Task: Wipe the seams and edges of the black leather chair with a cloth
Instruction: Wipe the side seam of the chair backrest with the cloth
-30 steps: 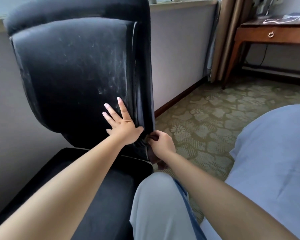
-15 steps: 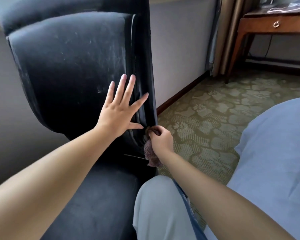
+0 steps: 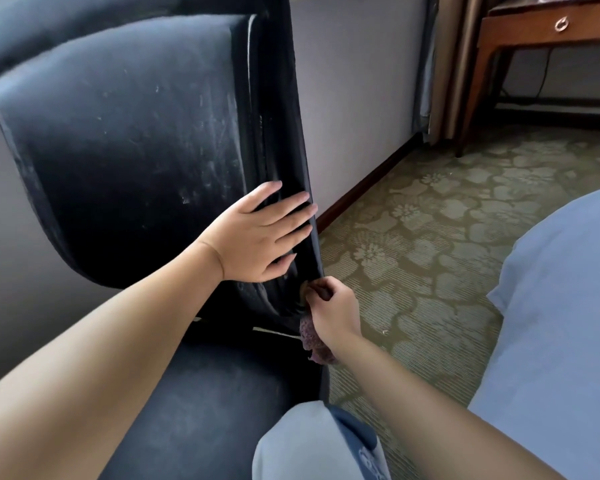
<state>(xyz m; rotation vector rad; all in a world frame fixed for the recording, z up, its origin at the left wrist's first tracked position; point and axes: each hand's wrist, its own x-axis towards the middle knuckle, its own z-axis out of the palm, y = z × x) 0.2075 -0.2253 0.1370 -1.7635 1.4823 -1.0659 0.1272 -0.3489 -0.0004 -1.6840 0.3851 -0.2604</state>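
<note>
Your left hand [image 3: 257,237] lies flat against the black leather chair [image 3: 129,140], fingers straight and spread across the lower right part of the backrest, with the fingertips reaching its right edge. Your right hand [image 3: 333,310] is curled around a purplish-brown textured cloth [image 3: 314,342], pinching it just below the left hand at the bottom of that same right edge, where the backrest meets the seat. Part of the cloth hangs loose under the wrist. The chair's back panel carries pale scuffs and dusty streaks, and a raised seam runs down its right side. The dark seat stretches toward you under your left forearm.

To the right of the chair, a pale grey wall with a dark wooden skirting board [image 3: 361,188] runs back to a beige curtain [image 3: 447,64]. Beside the curtain stands a brown wooden surface with a drawer and a ring pull [image 3: 561,24], a dark cable hanging behind its legs. The floor is an olive-green carpet with a pale flower pattern [image 3: 430,237]. A light blue bed cover [image 3: 561,323] fills the lower right, and your pale trouser knee [image 3: 291,445] shows at the bottom.
</note>
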